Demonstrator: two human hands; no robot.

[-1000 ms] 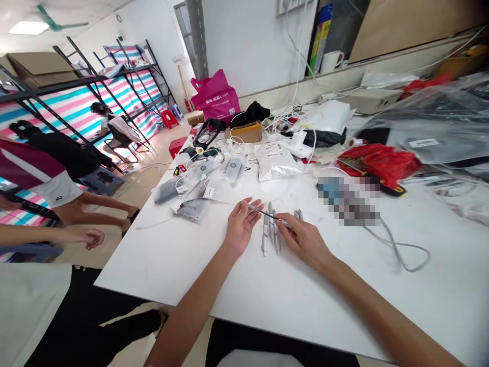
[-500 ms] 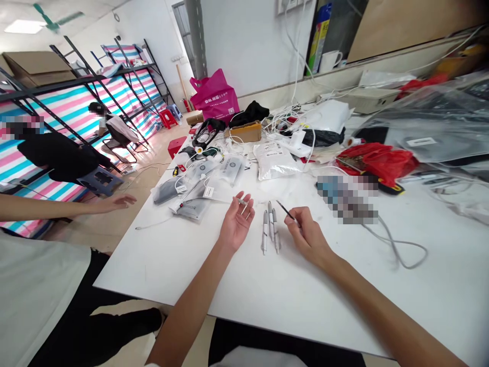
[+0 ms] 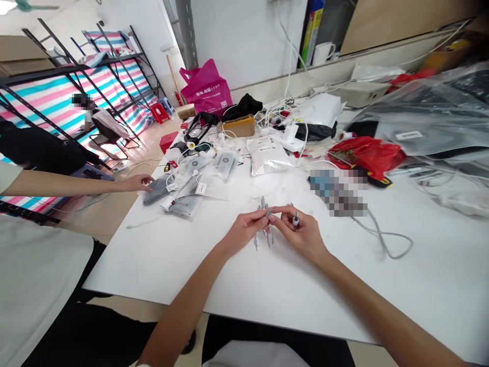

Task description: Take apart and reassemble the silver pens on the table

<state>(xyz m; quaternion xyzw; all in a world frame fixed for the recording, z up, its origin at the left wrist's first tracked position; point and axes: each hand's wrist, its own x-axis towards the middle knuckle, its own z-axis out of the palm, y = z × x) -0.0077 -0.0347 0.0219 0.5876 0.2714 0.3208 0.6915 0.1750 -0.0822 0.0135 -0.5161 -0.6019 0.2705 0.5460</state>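
Observation:
My left hand [image 3: 244, 230] is closed, thumb and fingers pinching a small grey pen part [image 3: 269, 212]. My right hand [image 3: 305, 235] meets it there, its thumb and forefinger also at the grey part. A second pen piece [image 3: 295, 219], grey with a pale band, sticks out between the curled fingers of my right hand. Behind and below the hands, several silver-and-white pens [image 3: 257, 240] lie side by side on the white table [image 3: 171, 260], partly hidden by my fingers. The thin dark stick seen earlier in my right hand cannot be made out.
A co-worker's hand [image 3: 138, 182] touches grey packets [image 3: 157, 189] at the table's left edge. Farther back lie a white plastic package [image 3: 269, 157], tangled cables [image 3: 277, 114] and a magenta bag [image 3: 208, 92]. A red bag [image 3: 369, 155] and a grey cable [image 3: 382, 239] are on the right.
My left hand has turned over from palm-up and closed. My hands have come together over the pens. The co-worker's hand has moved right, onto the packets.

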